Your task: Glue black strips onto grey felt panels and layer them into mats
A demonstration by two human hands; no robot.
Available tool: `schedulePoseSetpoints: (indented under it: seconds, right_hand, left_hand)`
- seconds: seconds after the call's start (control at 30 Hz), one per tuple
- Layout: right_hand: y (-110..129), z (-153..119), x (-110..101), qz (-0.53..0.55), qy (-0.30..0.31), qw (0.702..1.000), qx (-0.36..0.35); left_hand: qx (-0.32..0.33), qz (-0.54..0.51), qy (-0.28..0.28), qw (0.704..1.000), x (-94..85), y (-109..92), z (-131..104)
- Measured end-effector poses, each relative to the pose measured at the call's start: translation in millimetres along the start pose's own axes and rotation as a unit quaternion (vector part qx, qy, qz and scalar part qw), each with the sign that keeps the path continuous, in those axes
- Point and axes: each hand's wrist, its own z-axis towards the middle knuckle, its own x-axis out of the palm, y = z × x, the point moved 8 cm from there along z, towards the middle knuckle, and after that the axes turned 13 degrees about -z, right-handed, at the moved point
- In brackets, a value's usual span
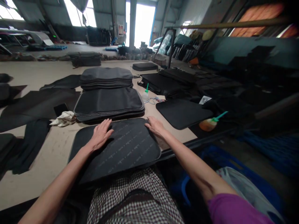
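Note:
A black rounded-corner panel with rows of pale printed lettering (130,140) lies in front of me at the table's near edge. My left hand (101,135) rests flat on its left part, fingers stretched out. At the far right corner, my right hand (154,125) has its thumb on the panel and its fingers curled along the edge. Just beyond stands a stack of similar black panels (109,102), with another stack (106,76) behind it. To the right lies a single plain black panel (183,112).
A clear bottle with green nozzle (145,95) stands beside the stacks. A bottle of amber liquid (207,125) sits at the right edge. A crumpled white cloth (64,119) and a dark phone-like object (60,109) lie left. Black sheets (39,102) cover the table's left side.

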Motion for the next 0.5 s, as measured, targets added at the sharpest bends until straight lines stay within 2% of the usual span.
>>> schedulePoseSetpoints:
  seconds: [0.1,0.23,0.5]
  right_hand:
    - [-5,25,-7,0.016,0.027,0.999,-0.008]
    - [-5,50,-2,0.026,0.081,0.996,-0.018]
    - [-6,71,12,0.044,0.159,0.986,-0.008]
  left_hand:
    - [-0.001,0.012,-0.018,1.0,-5.9,-4,-7]
    - [0.004,0.053,0.004,0.999,0.0,-11,-20]
    - [0.023,0.108,0.001,0.994,13.1,-22,-35]
